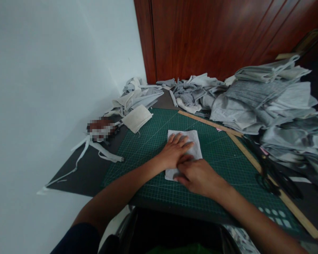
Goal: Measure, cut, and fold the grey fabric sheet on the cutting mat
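A folded piece of light grey cloth (192,137) lies flat on the green cutting mat (148,141). Spread over its upper middle, my left hand (175,150) presses down with the fingers apart. My right hand (197,174) rests on the cloth's lower part, right up against the left hand. Its fingers are curled, with the thumb toward the cloth's lower left edge. Whatever those curled fingers may hold is hidden.
Heaps of grey cloth (243,102) cover the back and right of the table. A pale folded cloth (137,118) and fabric strips (108,155) lie at left. Wooden rulers (209,123) cross the mat's right side, with black scissors (267,176) beside them. A white wall (55,88) borders the left.
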The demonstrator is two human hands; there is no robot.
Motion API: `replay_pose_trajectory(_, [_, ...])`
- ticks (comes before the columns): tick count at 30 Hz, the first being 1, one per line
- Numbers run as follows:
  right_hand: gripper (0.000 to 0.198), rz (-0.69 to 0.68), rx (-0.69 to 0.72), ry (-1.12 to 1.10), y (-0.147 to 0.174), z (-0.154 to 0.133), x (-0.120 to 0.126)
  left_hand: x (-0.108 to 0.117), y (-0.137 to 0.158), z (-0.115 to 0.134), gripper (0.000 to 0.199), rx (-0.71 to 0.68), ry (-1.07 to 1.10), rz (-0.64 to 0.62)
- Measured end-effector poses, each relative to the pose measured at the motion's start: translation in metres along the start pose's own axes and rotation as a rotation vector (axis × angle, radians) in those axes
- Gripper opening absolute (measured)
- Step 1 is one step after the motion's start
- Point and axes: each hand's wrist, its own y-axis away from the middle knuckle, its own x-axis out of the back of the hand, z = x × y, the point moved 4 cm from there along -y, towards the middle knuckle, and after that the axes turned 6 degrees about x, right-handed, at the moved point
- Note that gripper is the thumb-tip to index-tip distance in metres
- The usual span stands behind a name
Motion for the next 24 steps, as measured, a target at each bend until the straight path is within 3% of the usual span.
replay_pose_trajectory(5, [0.05, -0.005, 0.343, -0.002, -0.002, -0.025, -0.014, -0.001, 0.0, 0.0, 0.069, -0.015, -0.054, -0.01])
replay_pose_trajectory(9, [0.051, -0.006, 0.367, -0.055, -0.002, -0.023, -0.016, 0.001, 0.001, 0.002, 0.077, -0.028, -0.06, -0.026])
replay_pose_trajectory(12, [0.052, 0.045, 0.382, -0.218, 0.001, -0.02, -0.005, 0.001, 0.001, 0.001, 0.075, -0.019, -0.067, -0.08])
replay_pose_trajectory(14, [0.043, 0.028, 0.322, -0.38, 0.006, -0.01, 0.007, 0.001, 0.001, 0.001, 0.078, -0.02, -0.065, -0.125])
replay_pose_trajectory(17, [0.032, -0.081, 0.145, -0.571, 0.018, 0.023, 0.025, 0.005, 0.003, 0.001, 0.099, -0.032, -0.02, -0.142])
replay_pose_trajectory(21, [0.032, -0.172, -0.092, -0.574, 0.043, 0.079, 0.039, 0.008, 0.007, 0.001, 0.106, -0.038, 0.057, -0.121])
replay_pose_trajectory(24, [0.044, -0.236, -0.146, -0.536, 0.057, 0.098, 0.035, 0.008, 0.008, -0.001, 0.104, -0.04, 0.077, -0.12])
